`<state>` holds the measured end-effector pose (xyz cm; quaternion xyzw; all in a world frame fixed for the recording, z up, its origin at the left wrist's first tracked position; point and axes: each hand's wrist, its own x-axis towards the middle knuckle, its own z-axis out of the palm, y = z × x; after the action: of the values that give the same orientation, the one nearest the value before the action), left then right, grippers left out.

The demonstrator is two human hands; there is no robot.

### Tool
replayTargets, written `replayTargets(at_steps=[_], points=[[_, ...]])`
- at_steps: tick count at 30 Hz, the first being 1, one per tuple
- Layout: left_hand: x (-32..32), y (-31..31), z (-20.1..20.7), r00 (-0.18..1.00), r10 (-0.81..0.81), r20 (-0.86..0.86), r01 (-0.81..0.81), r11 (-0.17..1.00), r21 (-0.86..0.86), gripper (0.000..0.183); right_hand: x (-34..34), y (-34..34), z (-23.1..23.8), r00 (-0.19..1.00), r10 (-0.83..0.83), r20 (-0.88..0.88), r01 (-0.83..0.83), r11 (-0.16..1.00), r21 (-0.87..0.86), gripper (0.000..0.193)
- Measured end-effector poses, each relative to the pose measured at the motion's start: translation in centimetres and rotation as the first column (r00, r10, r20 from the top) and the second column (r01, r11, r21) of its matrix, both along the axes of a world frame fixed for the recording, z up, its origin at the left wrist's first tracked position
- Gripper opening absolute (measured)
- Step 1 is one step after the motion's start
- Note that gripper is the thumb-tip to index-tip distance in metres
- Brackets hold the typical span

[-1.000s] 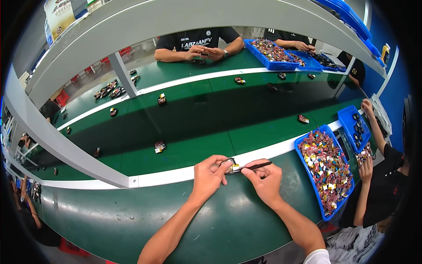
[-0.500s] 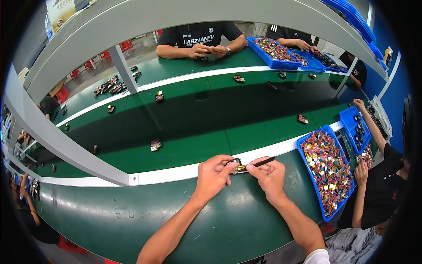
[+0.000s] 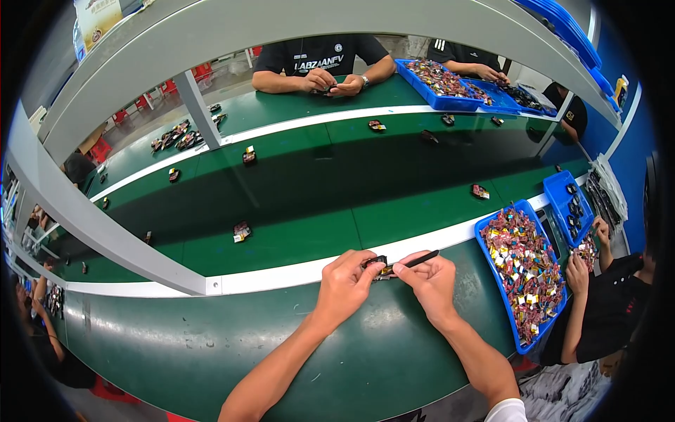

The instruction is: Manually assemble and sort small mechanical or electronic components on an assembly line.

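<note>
In front of me, my left hand (image 3: 342,287) is closed on a small black housing (image 3: 375,261), pinched between thumb and fingers. My right hand (image 3: 431,283) grips a thin black stick-like tool (image 3: 423,258). The tool slants up to the right, and its lower end is hidden by my thumb, close to the housing. A small yellow and silver piece shows between my two thumbs; I cannot make out whether it sits in the housing. Both hands are just over the near edge of the conveyor's white rail (image 3: 292,275).
Right of my hands stands a blue tray (image 3: 485,243) heaped with small wrapped battery-like parts. Beyond it is a smaller blue tray (image 3: 553,188) with black pieces. Housings such as this one (image 3: 241,232) lie on the green belt (image 3: 309,239). A grey frame (image 3: 105,204) arches across. Co-workers sit around.
The housing in my left hand has tilted, showing more of its black side. Pieces on the belt have shifted slightly left. The right-hand neighbour's far arm has drawn back from the smaller tray.
</note>
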<state>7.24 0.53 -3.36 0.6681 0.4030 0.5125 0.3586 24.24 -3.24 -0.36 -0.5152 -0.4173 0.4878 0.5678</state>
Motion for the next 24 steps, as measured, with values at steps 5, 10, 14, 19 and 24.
replayTargets(at_steps=[5, 10, 14, 19, 24], points=[[0.0, 0.1, -0.1, 0.999, 0.033, -0.029, -0.032, 0.999, 0.039, 0.011, 0.0, 0.0, -0.9, 0.998, -0.001, 0.068, -0.007, 0.994, 0.113, 0.008], [0.0, 0.1, -0.1, 0.998, 0.063, -0.026, -0.064, 0.998, -0.030, 0.013, 0.0, 0.0, -1.1, 0.984, 0.005, 0.176, -0.021, 0.996, 0.091, 0.009], [-0.2, 0.0, 1.2, 0.998, -0.014, 0.059, 0.030, 0.958, -0.284, 0.015, 0.2, 0.0, -1.2, 0.994, 0.001, 0.113, -0.014, 0.992, 0.122, 0.011], [-1.2, 0.7, 1.1, 0.941, -0.115, 0.317, 0.255, 0.857, -0.447, 0.020, 0.2, 0.0, -0.8, 1.000, -0.006, -0.014, 0.007, 0.994, 0.110, 0.013], [-1.4, 1.0, 1.1, 0.895, -0.154, 0.419, 0.351, 0.822, -0.448, 0.025, -0.3, -0.2, -0.8, 0.999, -0.053, 0.004, 0.051, 0.978, 0.200, 0.013]])
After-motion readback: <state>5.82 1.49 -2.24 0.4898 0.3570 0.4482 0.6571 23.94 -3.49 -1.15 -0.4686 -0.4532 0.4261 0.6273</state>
